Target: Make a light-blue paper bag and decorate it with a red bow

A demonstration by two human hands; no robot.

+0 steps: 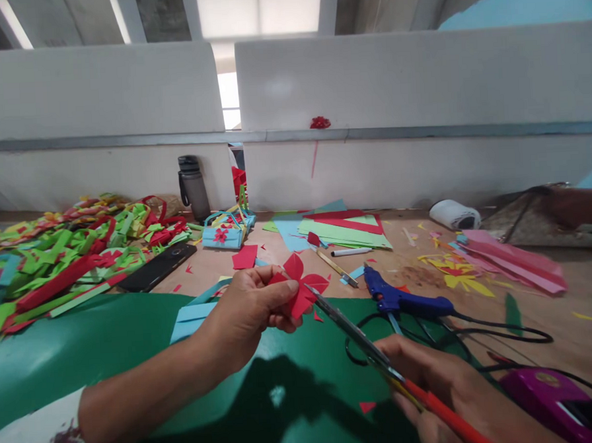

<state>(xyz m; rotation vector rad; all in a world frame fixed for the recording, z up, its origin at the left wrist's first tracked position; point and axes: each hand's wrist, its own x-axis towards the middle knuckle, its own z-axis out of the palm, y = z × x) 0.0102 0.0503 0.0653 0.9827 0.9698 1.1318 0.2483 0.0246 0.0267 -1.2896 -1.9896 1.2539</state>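
Your single head-mounted view, facing forward and down, left hand (253, 303) and right hand (436, 376) near, table (529, 310) below, white panels (392, 77) beyond

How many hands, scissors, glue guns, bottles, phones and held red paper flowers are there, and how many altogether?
Hands: 2 (left hand, right hand)
Scissors: 1
Glue gun: 1
Bottle: 1
Phone: 1
Held red paper flower: 1
Total: 7

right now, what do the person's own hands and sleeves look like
The left hand and right hand are bare, with no gloves. The left sleeve is white with dark, purplish blotches and leaves much of the forearm uncovered. No right sleeve is in view.
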